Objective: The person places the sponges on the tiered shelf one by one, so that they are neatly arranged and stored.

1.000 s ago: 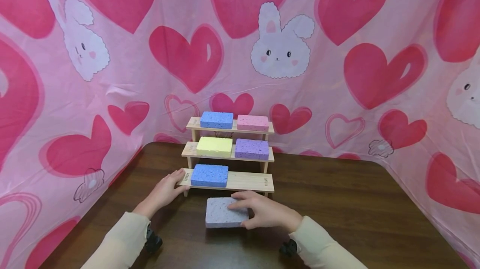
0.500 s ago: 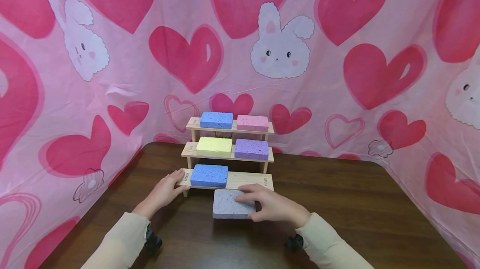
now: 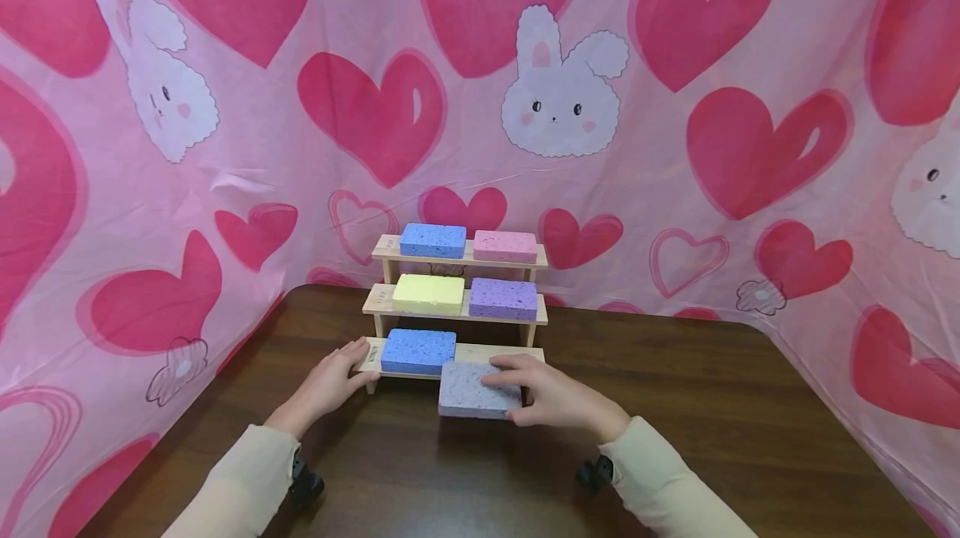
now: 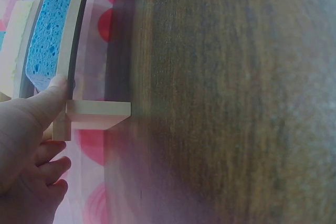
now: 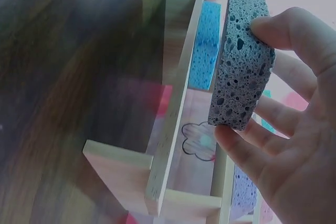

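My right hand grips a grey sponge by its right end. In the right wrist view, the thumb lies on one side of this grey sponge, with fingers at its end and far side. The sponge is held in the air before the bottom step of a three-step wooden display stand. My left hand holds that step's left end, thumb along its front edge in the left wrist view and fingers behind. Beside it on the bottom step lies a blue sponge.
On the middle step sit a yellow sponge and a purple sponge. The top step bears another blue sponge and a pink sponge. Below is a dark wooden table, backed by a pink heart-and-rabbit cloth.
My right hand has lifted the grey sponge and carried it forward and to the right, up to the bottom step's front edge. The left hand stays in place.
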A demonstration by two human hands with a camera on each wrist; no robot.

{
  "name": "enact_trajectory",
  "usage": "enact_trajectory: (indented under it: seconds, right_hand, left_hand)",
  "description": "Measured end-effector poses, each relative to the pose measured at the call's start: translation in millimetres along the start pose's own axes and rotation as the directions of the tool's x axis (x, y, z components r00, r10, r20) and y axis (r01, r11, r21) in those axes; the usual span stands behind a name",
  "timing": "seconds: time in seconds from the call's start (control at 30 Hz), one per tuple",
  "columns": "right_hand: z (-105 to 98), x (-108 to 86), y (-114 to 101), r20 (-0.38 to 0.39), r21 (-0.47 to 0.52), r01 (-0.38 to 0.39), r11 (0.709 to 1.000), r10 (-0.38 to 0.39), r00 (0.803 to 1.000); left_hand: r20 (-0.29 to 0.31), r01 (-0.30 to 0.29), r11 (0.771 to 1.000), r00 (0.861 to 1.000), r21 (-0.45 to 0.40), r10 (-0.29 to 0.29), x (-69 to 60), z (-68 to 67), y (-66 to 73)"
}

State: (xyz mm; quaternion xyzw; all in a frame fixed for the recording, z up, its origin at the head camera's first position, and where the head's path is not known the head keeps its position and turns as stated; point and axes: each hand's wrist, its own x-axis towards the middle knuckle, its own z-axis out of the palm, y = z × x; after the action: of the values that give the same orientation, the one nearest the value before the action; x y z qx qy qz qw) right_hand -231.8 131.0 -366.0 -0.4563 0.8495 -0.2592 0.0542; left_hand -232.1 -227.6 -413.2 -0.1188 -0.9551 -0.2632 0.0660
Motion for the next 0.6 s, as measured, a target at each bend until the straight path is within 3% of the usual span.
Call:
enact_trajectory:
  seconds: [0.27, 0.6]
  right_hand:
    - [-5.6, 1.3, 7.2, -0.019, -0.023, -0.001, 1.0, 0.001, 1.0]
    - [-8.8, 0.2, 15.2, -0.025, 0.038, -0.025, 0.999, 0.026, 0.999]
  left_hand:
    - [-0.004, 0.002, 1.0, 1.0, -0.005, -0.002, -0.1, 0.2, -0.5]
    - [-0.014, -0.014, 1.0, 1.0, -0.006, 0.014, 0.8, 0.8, -1.5]
